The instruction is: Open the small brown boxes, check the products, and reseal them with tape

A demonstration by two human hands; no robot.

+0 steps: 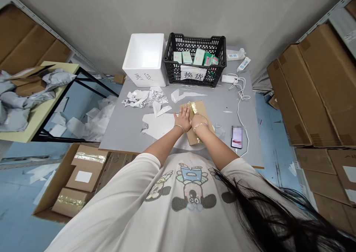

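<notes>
Pressing flat at the middle of the grey table (119, 133), we have our left hand (183, 119) and our right hand (199, 121) side by side, both open with nothing gripped, the wrists close together. The right palm lies on a flat cardboard parcel (201, 109), over its strip of gold tape (191, 109). The left hand's spread fingers (179, 115) reach toward 11 o'clock at the parcel's near end; from this angle, we can't quite tell whether that palm bears on the parcel or partly on the table. A metal bangle (179, 128) circles the left wrist, and a beaded bracelet (200, 125) circles the right.

Torn white paper scraps (158, 122) and crumpled foil (158, 97) lie at 10 o'clock. At 11 o'clock stands a white foam box (144, 59) with handwritten black characters, and at 12 o'clock a black plastic crate (194, 61) holds pale green cartons (199, 57) behind a paper sign (193, 74). A phone (237, 137) lies at 4 o'clock on a white cable (238, 114), and a power strip (233, 54) sits at 1 o'clock. Flattened cardboard cartons (314, 88) stand at 3 o'clock, an open carton of taped boxes (83, 177) sits at 7 o'clock, and grey mailer bags (16, 103) lie at 9 o'clock.
</notes>
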